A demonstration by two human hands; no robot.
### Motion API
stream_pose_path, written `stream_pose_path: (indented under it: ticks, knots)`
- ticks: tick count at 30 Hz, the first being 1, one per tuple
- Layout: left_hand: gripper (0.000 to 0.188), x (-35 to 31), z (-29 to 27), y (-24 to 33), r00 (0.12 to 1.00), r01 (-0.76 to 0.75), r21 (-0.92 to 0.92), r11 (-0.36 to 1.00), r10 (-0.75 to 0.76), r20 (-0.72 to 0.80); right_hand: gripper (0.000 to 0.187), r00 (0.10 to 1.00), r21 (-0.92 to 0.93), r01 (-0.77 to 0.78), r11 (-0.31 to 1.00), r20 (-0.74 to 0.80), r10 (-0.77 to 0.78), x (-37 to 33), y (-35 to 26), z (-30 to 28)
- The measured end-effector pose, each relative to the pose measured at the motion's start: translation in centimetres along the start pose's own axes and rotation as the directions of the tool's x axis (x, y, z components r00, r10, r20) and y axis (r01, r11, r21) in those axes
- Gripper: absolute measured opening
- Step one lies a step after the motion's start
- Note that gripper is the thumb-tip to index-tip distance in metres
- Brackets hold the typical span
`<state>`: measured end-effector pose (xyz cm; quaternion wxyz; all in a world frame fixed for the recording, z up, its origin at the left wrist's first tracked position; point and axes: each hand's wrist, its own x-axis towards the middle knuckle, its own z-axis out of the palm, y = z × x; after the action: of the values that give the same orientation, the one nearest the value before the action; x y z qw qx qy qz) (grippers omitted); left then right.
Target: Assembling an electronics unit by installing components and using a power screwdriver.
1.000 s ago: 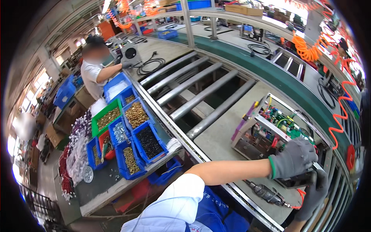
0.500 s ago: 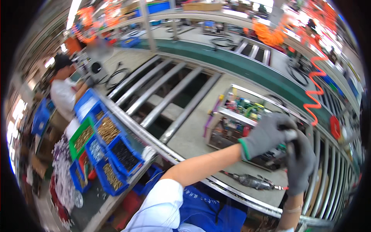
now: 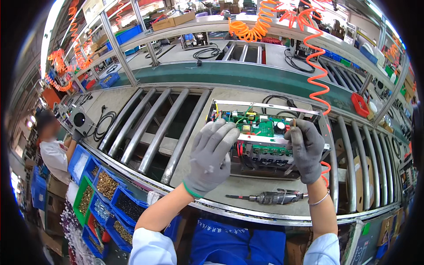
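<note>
My left hand (image 3: 211, 159) is loosely spread at the open chassis (image 3: 265, 140), near the worktop's (image 3: 247, 183) right edge; my right hand (image 3: 305, 150) pinches something I can't identify. Probably handwork inside; next calls for steady fingertips.

The gray-gloved left hand (image 3: 210, 157) and right hand (image 3: 307, 152) are at an open metal box (image 3: 267, 140). Its green board (image 3: 265, 128) shows between them. A gray tool (image 3: 276, 197) lies near the right hand. Shiny rollers (image 3: 186, 137) are left of the left hand.
</note>
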<state>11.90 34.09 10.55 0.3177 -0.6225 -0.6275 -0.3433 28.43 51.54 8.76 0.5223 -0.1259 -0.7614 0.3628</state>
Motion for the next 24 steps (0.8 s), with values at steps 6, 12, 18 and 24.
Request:
stream_pose_path:
  ticks: [6, 12, 18, 24]
  knots:
    - [0.049, -1.3, 4.0, -0.7, 0.995, -0.086, 0.150, 0.985, 0.078, 0.064, 0.008, 0.999, -0.050, 0.043, 0.998, 0.021, -0.042, 0.5, -0.6, 0.3]
    - [0.042, -1.4, 4.8, -1.6, 0.986, -0.158, 0.124, 0.980, 0.150, 0.068, 0.011, 0.959, -0.261, 0.223, 0.939, 0.233, -0.163, -1.5, -3.6, 1.8]
    - [0.041, -1.1, 4.4, -2.7, 0.951, -0.305, 0.181, 0.935, 0.287, 0.119, 0.016, 0.943, -0.383, 0.202, 0.901, 0.324, -0.073, -3.0, -3.9, 4.3]
    - [0.038, -1.0, 4.2, -3.0, 0.940, -0.335, 0.147, 0.931, 0.318, 0.125, 0.017, 0.949, -0.447, 0.147, 0.883, 0.316, 0.002, -3.1, -3.4, 5.1]
